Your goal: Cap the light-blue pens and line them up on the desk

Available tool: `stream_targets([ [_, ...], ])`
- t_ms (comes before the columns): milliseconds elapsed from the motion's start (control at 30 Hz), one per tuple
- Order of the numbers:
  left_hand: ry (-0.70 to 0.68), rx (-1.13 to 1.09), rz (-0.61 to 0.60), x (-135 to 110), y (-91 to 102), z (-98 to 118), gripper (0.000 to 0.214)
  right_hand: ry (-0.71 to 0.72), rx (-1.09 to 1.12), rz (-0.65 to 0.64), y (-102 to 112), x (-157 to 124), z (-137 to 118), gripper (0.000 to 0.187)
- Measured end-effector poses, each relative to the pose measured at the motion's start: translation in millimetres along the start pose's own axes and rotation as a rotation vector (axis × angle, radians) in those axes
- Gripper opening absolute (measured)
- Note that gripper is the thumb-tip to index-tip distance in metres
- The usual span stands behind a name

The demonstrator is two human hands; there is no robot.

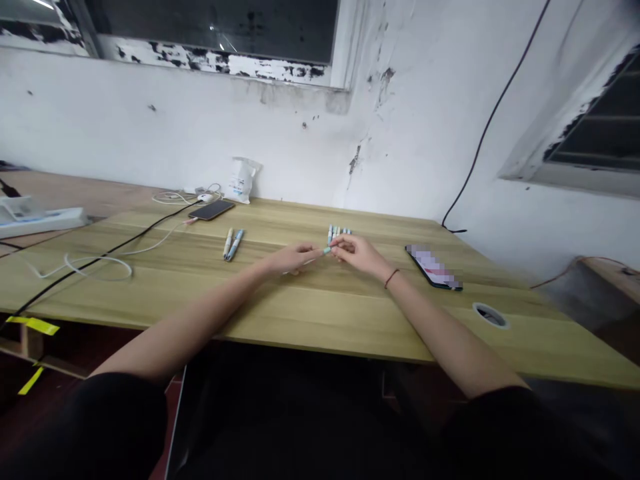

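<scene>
Both my hands meet over the middle of the wooden table point(320, 313). My left hand point(293, 258) is closed in a pinch on one end of a small light-blue pen point(326, 251). My right hand point(357, 253) is closed on the other end of the same pen. Just behind my hands lies a small row of several similar pens point(338, 231). Two more pens point(231, 244) lie side by side to the left, apart from my hands.
A phone point(434, 268) lies right of my right hand, near a round cable hole point(491, 315). Another phone point(211, 210) on a charging cable, a white bag point(241, 180) and loose white and black cables point(95, 263) occupy the left. A power strip point(40, 221) sits far left.
</scene>
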State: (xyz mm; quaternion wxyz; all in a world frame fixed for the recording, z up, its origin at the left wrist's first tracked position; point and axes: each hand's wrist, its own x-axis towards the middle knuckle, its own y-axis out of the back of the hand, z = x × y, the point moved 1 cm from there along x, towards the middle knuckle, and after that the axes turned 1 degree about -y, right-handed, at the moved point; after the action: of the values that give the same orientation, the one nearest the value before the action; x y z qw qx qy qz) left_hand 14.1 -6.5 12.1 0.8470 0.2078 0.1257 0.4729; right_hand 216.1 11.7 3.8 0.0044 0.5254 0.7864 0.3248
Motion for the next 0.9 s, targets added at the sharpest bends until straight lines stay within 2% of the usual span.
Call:
stream_targets([
  [67,-0.006,0.058,0.008,0.5,0.1,-0.1,0.049,0.000,-0.073,-0.015,0.9,-0.9,-1.3,0.023],
  [233,-0.078,0.214,0.045,1.5,0.0,-2.0,0.053,-0.019,-0.226,-0.052,0.7,-2.9,-4.8,0.042],
  [400,-0.109,0.220,0.072,1.4,0.2,-0.8,0.052,-0.030,-0.026,-0.056,-1.5,-2.5,-5.5,0.028],
  [500,-0.087,0.226,0.071,2.1,0.6,-0.7,0.051,-0.020,0.047,-0.056,-2.0,-2.2,-5.3,0.027],
  [633,-0.162,0.249,0.105,2.3,0.8,0.6,0.049,-0.035,-0.005,-0.043,-1.5,-1.2,-3.8,0.024],
  [800,-0.144,0.224,0.113,1.6,-1.3,1.2,0.046,-0.064,-0.125,-0.058,0.3,-1.0,-3.7,0.039],
  [900,-0.124,0.151,0.120,1.0,-2.0,1.0,0.043,-0.038,-0.031,-0.057,1.0,-1.9,-5.4,0.029],
])
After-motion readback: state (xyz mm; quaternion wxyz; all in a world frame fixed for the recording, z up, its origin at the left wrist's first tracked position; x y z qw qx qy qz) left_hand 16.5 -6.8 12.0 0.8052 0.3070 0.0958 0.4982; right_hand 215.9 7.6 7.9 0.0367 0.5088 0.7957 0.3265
